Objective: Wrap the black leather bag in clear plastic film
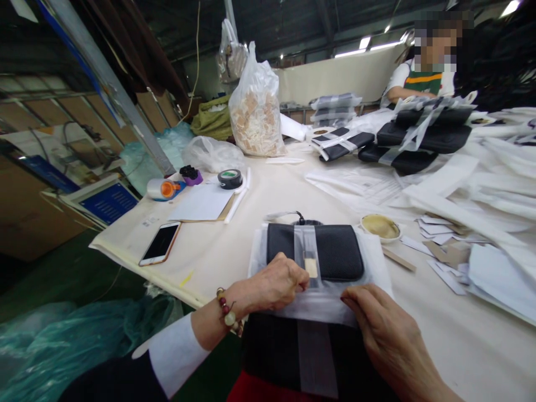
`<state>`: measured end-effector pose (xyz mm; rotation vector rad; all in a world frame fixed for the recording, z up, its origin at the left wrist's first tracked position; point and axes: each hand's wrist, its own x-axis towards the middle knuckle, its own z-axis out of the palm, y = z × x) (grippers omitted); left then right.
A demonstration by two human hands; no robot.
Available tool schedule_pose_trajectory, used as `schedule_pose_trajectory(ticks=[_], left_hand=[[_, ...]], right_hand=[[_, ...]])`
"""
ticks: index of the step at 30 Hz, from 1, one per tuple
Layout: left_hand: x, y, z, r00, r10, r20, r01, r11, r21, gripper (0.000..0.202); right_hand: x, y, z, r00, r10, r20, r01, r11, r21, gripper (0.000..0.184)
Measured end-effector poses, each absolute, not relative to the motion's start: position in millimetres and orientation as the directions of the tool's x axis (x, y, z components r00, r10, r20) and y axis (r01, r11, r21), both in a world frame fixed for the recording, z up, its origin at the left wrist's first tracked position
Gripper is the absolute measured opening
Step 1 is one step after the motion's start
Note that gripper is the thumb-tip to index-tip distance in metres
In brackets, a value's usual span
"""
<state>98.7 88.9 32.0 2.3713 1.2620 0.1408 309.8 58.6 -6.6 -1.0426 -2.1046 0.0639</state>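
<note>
Clamping fingers on the translucent plastic (pixel 376 258) by the black pouch (pixel 338 251), the right hand (pixel 384 317) faces the left hand (pixel 270 281), fingers curled together.

Two near hands (pixel 280 282) (pixel 383 315), one phone (pixel 161 244), one bracelet (pixel 229 319)

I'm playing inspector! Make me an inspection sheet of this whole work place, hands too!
Surface: pale table with a yellow mark.
Job's things: black pouch with a pale band, in a translucent bag; another black banded item nearer the person.
Clutter: phone, tape roll, shallow dish, paper scraps.
Hands: left hand curled at the bag, grip unclear; right hand pinching its near edge.
Cables: thin cord hanging at upper left; whether it is electric, I cannot tell.
Surroundings: slanted pole, stuffed plastic sack, another person behind piled goods.
</note>
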Motion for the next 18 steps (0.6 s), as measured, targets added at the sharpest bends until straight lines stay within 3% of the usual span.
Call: schedule_pose_trajectory(ticks=[11, 18], left_hand=[[92, 86, 22, 0.616, 0.785, -0.067, 0.707, -0.513, 0.487, 0.015], [94, 81, 18, 0.653, 0.757, -0.027, 0.721, -0.611, 0.327, 0.018]], right_hand=[[320, 64, -10, -0.405, 0.716, 0.569, 0.723, 0.632, -0.279, 0.024], [314, 62, -13, -0.4, 0.753, 0.522, 0.794, 0.569, -0.213, 0.025]])
